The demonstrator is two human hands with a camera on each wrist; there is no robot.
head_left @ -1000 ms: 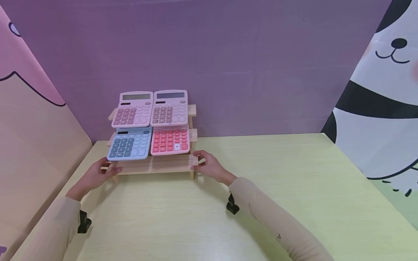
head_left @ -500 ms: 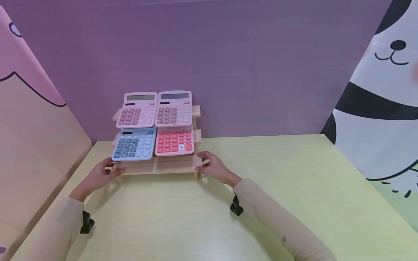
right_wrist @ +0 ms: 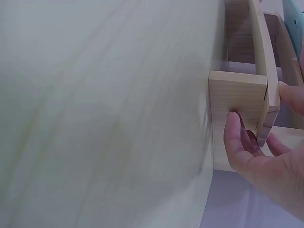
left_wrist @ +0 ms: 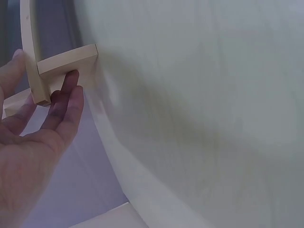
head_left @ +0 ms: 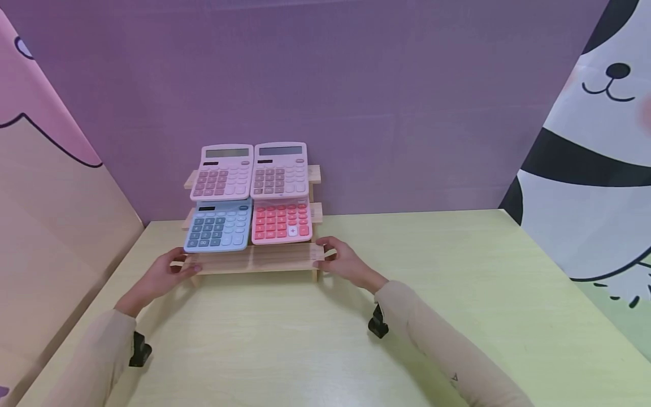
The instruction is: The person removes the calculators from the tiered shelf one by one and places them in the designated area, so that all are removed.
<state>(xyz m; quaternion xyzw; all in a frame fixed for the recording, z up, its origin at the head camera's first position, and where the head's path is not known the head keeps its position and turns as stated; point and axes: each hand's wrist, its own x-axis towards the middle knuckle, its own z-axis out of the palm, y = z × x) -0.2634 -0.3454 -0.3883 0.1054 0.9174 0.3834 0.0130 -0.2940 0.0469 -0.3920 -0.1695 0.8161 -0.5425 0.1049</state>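
Note:
A stepped wooden rack (head_left: 254,260) stands on the table near the back left, with my hands at the two ends of its front, lowest shelf. My left hand (head_left: 159,278) grips the left end; in the left wrist view its fingers (left_wrist: 73,104) curl beneath the board, beside the leg. My right hand (head_left: 351,265) pinches the right end, fingers below and above the board in the right wrist view. On the top tier lie two pale pink calculators (head_left: 224,175) side by side. Below them rest a blue calculator (head_left: 217,229) and a coral-pink calculator (head_left: 282,223), their upper parts hidden.
A purple backdrop (head_left: 386,113) rises right behind the rack. To the left a beige and pink panel (head_left: 56,215) borders the table (head_left: 432,271), and a panda-print panel (head_left: 585,220) stands at the right.
The rack has slid to the right along the table, with the calculators riding on it. Both hands have moved along with it, keeping their grip on the front shelf.

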